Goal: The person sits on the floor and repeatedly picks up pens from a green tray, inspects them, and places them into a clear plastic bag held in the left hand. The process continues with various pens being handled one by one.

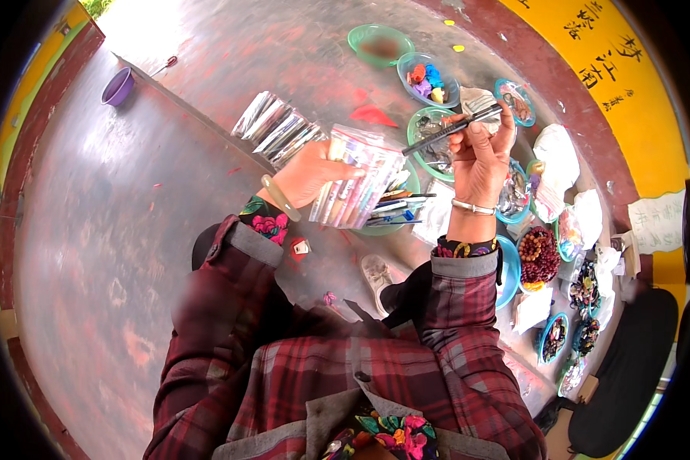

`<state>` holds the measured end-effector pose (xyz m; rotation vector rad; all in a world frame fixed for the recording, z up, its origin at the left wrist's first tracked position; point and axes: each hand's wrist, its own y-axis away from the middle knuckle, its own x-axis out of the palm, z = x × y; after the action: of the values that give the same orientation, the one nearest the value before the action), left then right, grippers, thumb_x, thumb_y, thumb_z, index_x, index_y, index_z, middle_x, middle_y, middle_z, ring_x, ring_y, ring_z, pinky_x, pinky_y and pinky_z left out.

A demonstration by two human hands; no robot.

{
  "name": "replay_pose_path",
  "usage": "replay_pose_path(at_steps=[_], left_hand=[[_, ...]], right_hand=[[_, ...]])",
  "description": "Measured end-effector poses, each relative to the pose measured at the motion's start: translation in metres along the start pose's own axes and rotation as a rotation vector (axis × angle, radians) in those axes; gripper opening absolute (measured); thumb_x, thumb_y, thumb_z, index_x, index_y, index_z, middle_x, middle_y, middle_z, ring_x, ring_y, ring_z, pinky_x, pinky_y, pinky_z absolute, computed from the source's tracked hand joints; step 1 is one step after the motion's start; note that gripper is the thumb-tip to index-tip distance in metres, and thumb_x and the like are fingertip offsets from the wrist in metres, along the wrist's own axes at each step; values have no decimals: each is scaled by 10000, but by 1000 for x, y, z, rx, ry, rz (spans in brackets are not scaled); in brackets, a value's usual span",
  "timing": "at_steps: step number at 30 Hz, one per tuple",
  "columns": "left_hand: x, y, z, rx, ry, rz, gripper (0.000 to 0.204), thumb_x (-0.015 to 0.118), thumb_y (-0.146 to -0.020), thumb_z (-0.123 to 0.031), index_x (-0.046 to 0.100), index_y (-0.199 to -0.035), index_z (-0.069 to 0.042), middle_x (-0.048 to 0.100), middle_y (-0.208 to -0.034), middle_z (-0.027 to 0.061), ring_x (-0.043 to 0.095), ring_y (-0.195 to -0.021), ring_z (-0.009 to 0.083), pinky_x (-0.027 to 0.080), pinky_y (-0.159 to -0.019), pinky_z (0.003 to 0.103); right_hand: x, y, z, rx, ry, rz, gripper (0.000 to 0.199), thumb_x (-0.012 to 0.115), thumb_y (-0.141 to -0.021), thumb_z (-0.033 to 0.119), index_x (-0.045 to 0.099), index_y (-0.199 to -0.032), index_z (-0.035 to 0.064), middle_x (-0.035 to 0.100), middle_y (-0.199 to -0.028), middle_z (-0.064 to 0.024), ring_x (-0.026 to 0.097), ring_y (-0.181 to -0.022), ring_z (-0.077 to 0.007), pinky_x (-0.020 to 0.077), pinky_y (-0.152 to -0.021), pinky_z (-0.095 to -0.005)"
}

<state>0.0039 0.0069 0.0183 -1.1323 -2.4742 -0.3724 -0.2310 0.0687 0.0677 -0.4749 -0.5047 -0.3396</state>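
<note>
My left hand (310, 175) is closed on the edge of a clear zip bag (358, 180) with several pens standing side by side in it. Between thumb and fingers of my right hand (483, 157) is a dark pen (448, 132), slanting down toward the bag's top and close to it. Partly hidden beneath the bag, a green basin (387, 229) holds loose pens (397, 208). Beyond my left hand, a stack of filled pen bags (276, 126) lies on the floor.
Basins of small goods line the right side, among them one of dark red beads (539, 257) and one of coloured bundles (429, 80). A green basin (379, 44) stands at the back, a purple basin (117, 87) far left. A small red packet (300, 248) lies near my left sleeve.
</note>
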Motion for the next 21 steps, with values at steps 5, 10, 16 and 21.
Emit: replay_pose_path(at_steps=[5, 10, 16, 21], left_hand=[[8, -2, 6, -65, -44, 63, 318, 631, -807, -24, 567, -1108, 56, 632, -1024, 77, 592, -921, 131, 458, -843, 288], [9, -3, 9, -47, -109, 112, 324, 625, -813, -32, 562, -1118, 56, 628, -1033, 75, 585, -930, 119, 456, -843, 275], [6, -5, 15, -50, -149, 100, 336, 623, -809, -8, 553, -1133, 42, 620, -1017, 53, 569, -900, 96, 461, -803, 265], [12, -2, 9, -55, -209, 95, 363, 631, -800, -4, 545, -1151, 35, 619, -1012, 46, 564, -895, 91, 462, -794, 262]], right_hand=[[14, 6, -6, -41, 104, -25, 470, 569, -869, 23, 361, -1281, 107, 653, -904, -161, 622, -690, -158, 506, -590, -251], [16, 7, -13, 37, 107, -31, 445, 577, -858, 5, 388, -1256, 71, 652, -879, -127, 633, -697, -168, 515, -599, -259], [21, 11, -21, 117, 169, 14, 449, 599, -840, -4, 406, -1242, 49, 628, -795, -77, 628, -666, -163, 510, -578, -254], [24, 14, -26, 149, 257, 77, 427, 626, -808, -29, 459, -1194, 42, 614, -737, -55, 616, -654, -150, 506, -582, -252]])
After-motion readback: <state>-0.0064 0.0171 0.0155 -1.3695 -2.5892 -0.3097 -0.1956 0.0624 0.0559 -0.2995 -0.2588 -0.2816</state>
